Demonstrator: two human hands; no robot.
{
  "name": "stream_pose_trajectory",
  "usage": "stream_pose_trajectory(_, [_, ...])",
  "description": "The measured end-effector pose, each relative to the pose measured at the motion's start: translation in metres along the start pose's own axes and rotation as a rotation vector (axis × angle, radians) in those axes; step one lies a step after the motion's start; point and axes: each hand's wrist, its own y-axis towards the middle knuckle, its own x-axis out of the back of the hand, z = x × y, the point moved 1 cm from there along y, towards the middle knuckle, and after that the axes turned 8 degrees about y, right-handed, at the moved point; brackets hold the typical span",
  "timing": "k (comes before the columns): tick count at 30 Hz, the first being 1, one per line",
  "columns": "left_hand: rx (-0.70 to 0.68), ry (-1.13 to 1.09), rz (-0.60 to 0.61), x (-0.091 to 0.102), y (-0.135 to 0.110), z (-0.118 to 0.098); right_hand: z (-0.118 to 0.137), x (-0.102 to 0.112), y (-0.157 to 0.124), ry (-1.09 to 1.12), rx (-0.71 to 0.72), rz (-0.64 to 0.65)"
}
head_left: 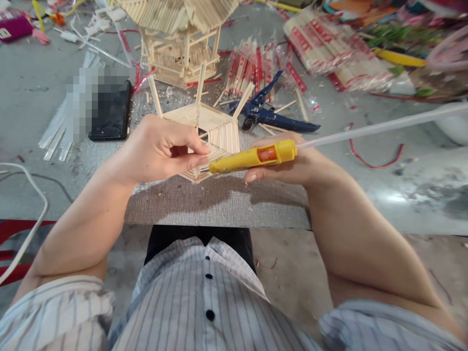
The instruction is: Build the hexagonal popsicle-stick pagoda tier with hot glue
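Observation:
My left hand (161, 148) is closed in a pinch on a thin wooden stick standing upright in a small hexagonal base of wooden sticks (215, 131). My right hand (292, 163) grips a yellow glue gun (252, 158) with a long clear glue stick (380, 126) trailing to the right. The gun's nozzle points left and meets the base right beside my left fingertips. Three upright sticks rise from the far edge of the base.
A finished stick pavilion (179, 39) stands behind the base. Blue clippers (270, 114) lie to the right, a black phone (111, 112) to the left. Wrapped chopstick bundles (329, 46) and scraps litter the back. A white cable (25, 229) hangs at left.

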Motion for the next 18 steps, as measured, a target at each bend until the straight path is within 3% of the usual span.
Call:
stream_pose_trajectory(5, [0.024,-0.001,0.006,0.001,0.0,-0.002,-0.005,-0.005,0.001,0.068,-0.103,0.004])
stream_pose_trajectory(9, [0.084,-0.016,0.042,-0.001,0.001,-0.003,-0.011,-0.008,0.0,0.117,-0.131,0.0])
stream_pose_trajectory(13, [0.053,-0.049,0.024,-0.003,0.0,-0.002,-0.018,-0.009,-0.002,0.176,-0.144,0.006])
stream_pose_trajectory(18, [0.15,-0.033,0.077,-0.004,-0.002,-0.002,-0.023,-0.009,-0.004,0.179,-0.165,0.004])
